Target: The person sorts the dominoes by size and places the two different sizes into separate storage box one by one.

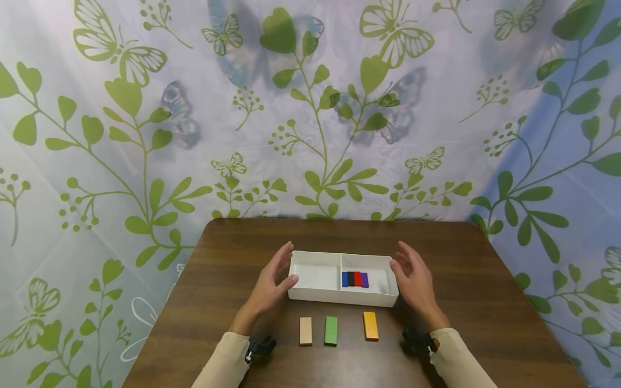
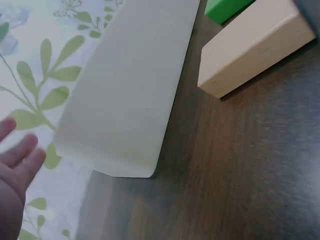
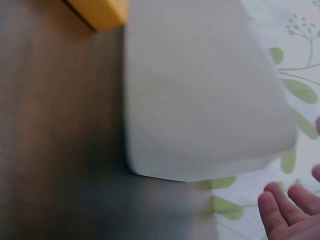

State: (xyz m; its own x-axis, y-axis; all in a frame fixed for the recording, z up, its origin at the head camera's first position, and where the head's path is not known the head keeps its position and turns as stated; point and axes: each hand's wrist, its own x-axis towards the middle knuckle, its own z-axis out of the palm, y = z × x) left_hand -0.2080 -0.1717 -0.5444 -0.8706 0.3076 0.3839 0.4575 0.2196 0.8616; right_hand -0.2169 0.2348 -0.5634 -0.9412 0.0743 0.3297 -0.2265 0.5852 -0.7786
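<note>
A white two-compartment box [image 1: 315,295] lies lengthwise across the wooden table. My left hand [image 1: 270,280] is at its left end and my right hand [image 1: 414,280] at its right end, fingers extended and palms facing inward, neither one gripping anything. In the right compartment, blue, black, red [image 1: 357,278] and purple blocks lie side by side; the left compartment shows only its white floor. In front of the box lie a tan wooden block [image 1: 305,331], a green block [image 1: 331,331] and a yellow-orange block [image 1: 371,326], spaced apart.
The brown table [image 1: 461,269] has rounded far corners. A curtain [image 1: 310,108] with green leaves and butterflies hangs behind it and along both sides. Dark bands [image 1: 262,346] circle both wrists, next to beige sleeves [image 1: 223,360].
</note>
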